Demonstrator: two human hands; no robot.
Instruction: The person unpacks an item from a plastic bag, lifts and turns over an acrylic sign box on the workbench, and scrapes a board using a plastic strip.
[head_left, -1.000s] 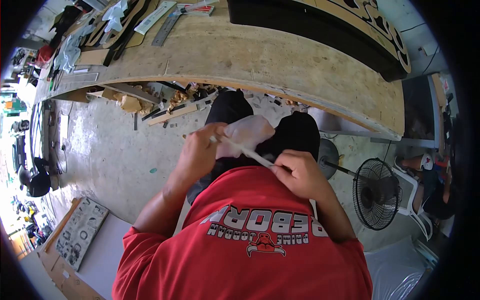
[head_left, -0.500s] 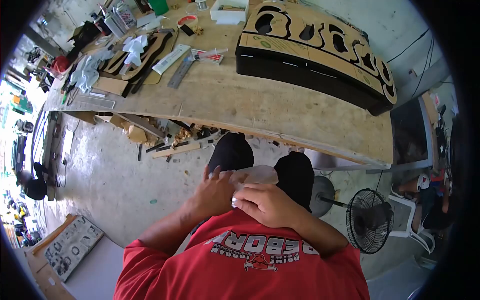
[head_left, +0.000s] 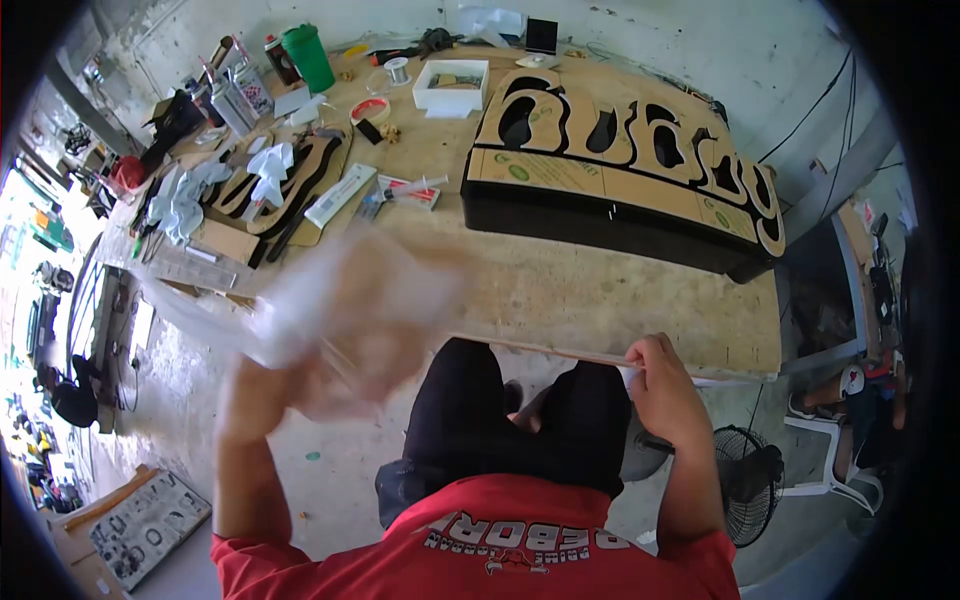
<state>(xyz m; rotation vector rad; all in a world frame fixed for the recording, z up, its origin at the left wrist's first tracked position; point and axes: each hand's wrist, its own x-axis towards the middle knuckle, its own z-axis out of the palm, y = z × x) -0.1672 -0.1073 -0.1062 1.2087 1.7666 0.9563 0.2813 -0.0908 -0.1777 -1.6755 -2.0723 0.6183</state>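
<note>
My left hand (head_left: 262,400), smeared by motion, is raised at the left, closed on a translucent plastic bag (head_left: 350,300) that spreads blurred in front of the workbench (head_left: 600,305). My right hand (head_left: 668,395) is at the bench's front edge, with thumb and fingers pinched together; whatever is between them is too small to make out. Beyond it on the bench stands a long black box (head_left: 600,225) topped with cardboard and black-edged letter shapes (head_left: 640,140). A syringe (head_left: 415,188) and a white tube (head_left: 340,195) lie further left.
On the bench are a white box (head_left: 450,88), a green container (head_left: 308,58), spray cans (head_left: 232,105), crumpled gloves (head_left: 185,200) and curved black-edged pieces (head_left: 305,185). A fan (head_left: 748,480) stands at the right, near a seated person's legs (head_left: 845,400) and a white chair (head_left: 835,465).
My hands have moved apart from my lap: the left up and leftward with the bag, the right to the bench edge. The view has tilted up, showing more of the bench.
</note>
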